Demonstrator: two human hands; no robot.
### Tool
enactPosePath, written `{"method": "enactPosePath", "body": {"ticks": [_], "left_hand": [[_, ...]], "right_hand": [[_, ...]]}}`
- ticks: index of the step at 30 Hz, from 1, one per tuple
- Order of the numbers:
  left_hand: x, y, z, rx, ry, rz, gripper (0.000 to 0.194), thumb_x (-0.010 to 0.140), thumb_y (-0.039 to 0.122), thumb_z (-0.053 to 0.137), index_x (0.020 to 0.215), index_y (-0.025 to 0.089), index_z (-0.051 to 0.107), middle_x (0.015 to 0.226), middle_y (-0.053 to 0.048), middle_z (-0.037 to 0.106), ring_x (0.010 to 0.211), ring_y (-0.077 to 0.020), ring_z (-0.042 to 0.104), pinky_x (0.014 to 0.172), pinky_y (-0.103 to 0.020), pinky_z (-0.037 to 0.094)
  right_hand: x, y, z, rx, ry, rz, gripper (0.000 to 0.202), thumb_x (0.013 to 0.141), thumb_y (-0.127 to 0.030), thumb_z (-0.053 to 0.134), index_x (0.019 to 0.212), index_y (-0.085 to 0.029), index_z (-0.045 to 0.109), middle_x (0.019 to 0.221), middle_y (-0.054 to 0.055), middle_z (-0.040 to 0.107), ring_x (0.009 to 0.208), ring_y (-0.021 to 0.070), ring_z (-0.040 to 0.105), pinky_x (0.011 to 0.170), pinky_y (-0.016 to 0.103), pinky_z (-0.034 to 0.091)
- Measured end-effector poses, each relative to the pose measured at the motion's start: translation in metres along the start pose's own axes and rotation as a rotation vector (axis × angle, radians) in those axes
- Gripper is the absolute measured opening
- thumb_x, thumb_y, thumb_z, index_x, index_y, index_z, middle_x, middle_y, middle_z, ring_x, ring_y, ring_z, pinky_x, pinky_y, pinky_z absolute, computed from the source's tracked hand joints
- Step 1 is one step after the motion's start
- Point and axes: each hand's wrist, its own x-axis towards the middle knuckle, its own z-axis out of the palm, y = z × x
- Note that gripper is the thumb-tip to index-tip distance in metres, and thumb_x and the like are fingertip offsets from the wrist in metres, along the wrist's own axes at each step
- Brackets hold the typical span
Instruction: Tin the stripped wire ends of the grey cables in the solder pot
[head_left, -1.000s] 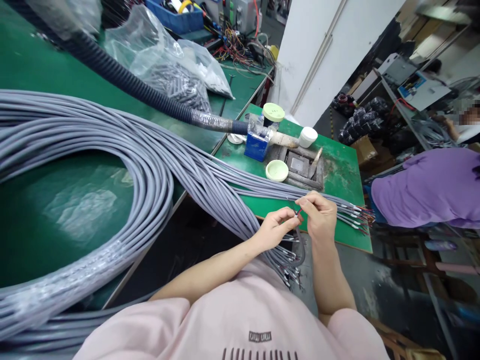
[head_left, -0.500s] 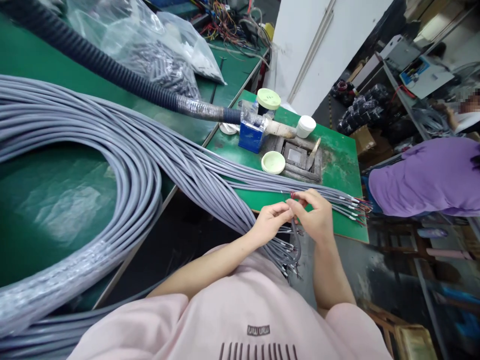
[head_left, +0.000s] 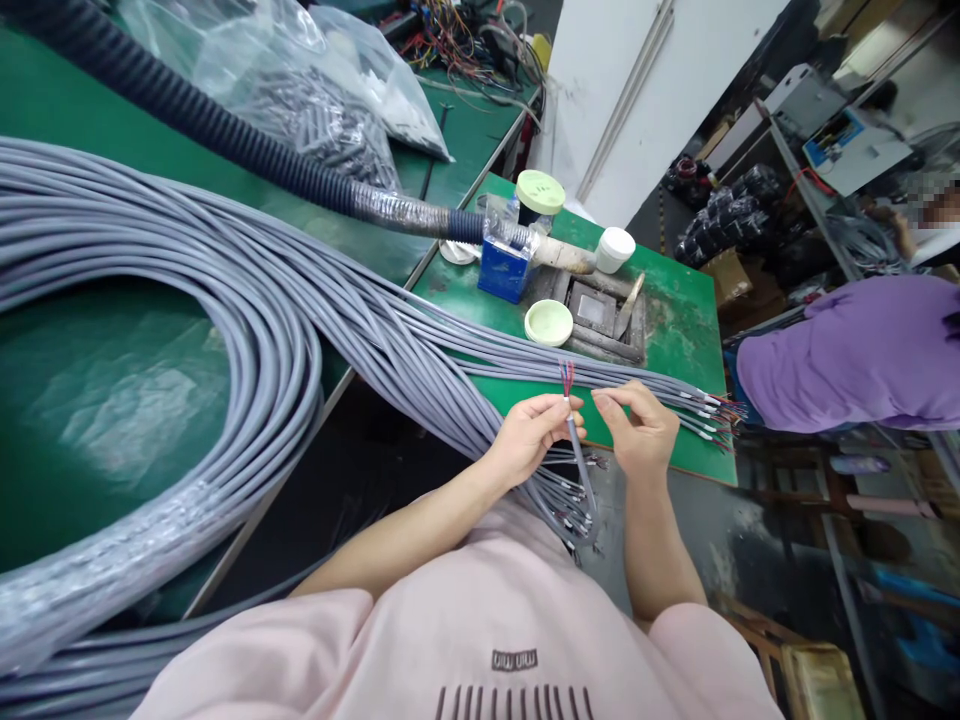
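My left hand (head_left: 534, 432) pinches a grey cable (head_left: 578, 455) close to its stripped end. Thin red and blue wires (head_left: 566, 378) fan upward out of that end, above a white band. Just to the right, my right hand (head_left: 643, 420) is apart from the cable, thumb and forefinger pressed together; whether anything is between them is too small to make out. Below the hands hang several more grey cable ends (head_left: 566, 505). Behind them a bundle of grey cables (head_left: 510, 358) crosses the green board, its stripped ends (head_left: 716, 415) lying at the right.
On the green board (head_left: 682, 310) stand a square solder pot (head_left: 595, 308) with a scraper (head_left: 628, 305), a pale green dish (head_left: 548, 323), a white cup (head_left: 615, 249) and a blue box (head_left: 502, 270) under a black hose (head_left: 247, 150). A person in purple (head_left: 847, 350) is at right.
My right hand has come off the wire end and moved slightly right. The wires, bunched between both hands before, now stand up spread above my left hand.
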Motion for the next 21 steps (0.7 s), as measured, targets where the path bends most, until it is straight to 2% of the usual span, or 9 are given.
{"method": "enactPosePath", "body": {"ticks": [3,6,9,12,14,18,21], "left_hand": [[0.002,0.004,-0.003,-0.038,-0.015,-0.02,0.034,0.068,0.038,0.082,0.088,0.012,0.072,0.071,-0.002,0.069,0.063,-0.0114,0.064,0.07,-0.027,0.053],[0.004,0.007,-0.004,-0.079,-0.032,-0.024,0.033,0.068,0.037,0.082,0.088,0.012,0.072,0.072,-0.002,0.069,0.063,-0.0106,0.063,0.066,-0.024,0.052],[0.004,0.01,-0.003,-0.102,-0.047,-0.027,0.031,0.07,0.037,0.08,0.089,0.013,0.071,0.071,-0.001,0.067,0.06,-0.0085,0.06,0.06,-0.021,0.049],[0.004,0.016,-0.002,0.014,-0.046,0.01,0.033,0.074,0.042,0.076,0.092,0.014,0.072,0.07,-0.001,0.067,0.057,-0.0087,0.057,0.059,-0.023,0.048],[0.003,0.022,-0.003,0.217,-0.005,0.14,0.035,0.076,0.044,0.073,0.096,0.014,0.073,0.072,-0.003,0.069,0.063,-0.0114,0.061,0.066,-0.025,0.05],[0.003,0.038,-0.012,0.754,0.142,0.585,0.027,0.082,0.038,0.068,0.098,0.016,0.074,0.083,-0.006,0.073,0.078,-0.0158,0.065,0.078,-0.029,0.049],[0.008,0.047,-0.023,1.058,0.214,0.886,0.018,0.086,0.033,0.064,0.09,0.018,0.074,0.083,-0.005,0.073,0.078,-0.0163,0.063,0.078,-0.031,0.048]], "right_hand": [[-0.005,0.005,-0.006,-0.043,-0.049,-0.13,0.02,0.083,-0.018,0.064,0.096,-0.031,0.073,0.08,0.0,0.071,0.074,0.0188,0.062,0.07,0.038,0.051],[-0.013,0.012,-0.009,-0.135,-0.2,-0.285,0.036,0.083,-0.015,0.062,0.11,-0.037,0.069,0.1,0.002,0.073,0.092,0.023,0.064,0.081,0.044,0.053],[-0.018,0.017,-0.007,-0.215,-0.332,-0.404,0.042,0.083,-0.017,0.063,0.116,-0.042,0.066,0.12,0.0,0.069,0.111,0.0249,0.06,0.092,0.049,0.051],[-0.014,0.019,-0.005,-0.208,-0.323,-0.461,0.044,0.081,-0.02,0.068,0.119,-0.041,0.065,0.12,0.0,0.069,0.116,0.0261,0.059,0.095,0.049,0.05],[-0.003,0.018,-0.006,-0.177,-0.236,-0.429,0.04,0.082,-0.022,0.067,0.119,-0.038,0.065,0.116,0.002,0.071,0.114,0.0271,0.06,0.095,0.051,0.05],[0.033,0.021,-0.007,-0.144,-0.031,-0.22,0.023,0.091,-0.027,0.056,0.109,-0.029,0.069,0.108,0.005,0.072,0.106,0.0255,0.063,0.093,0.048,0.05],[0.061,0.03,0.0,-0.148,0.019,-0.104,0.022,0.094,-0.033,0.051,0.101,-0.025,0.07,0.101,0.006,0.071,0.099,0.0227,0.064,0.091,0.043,0.05]]}}
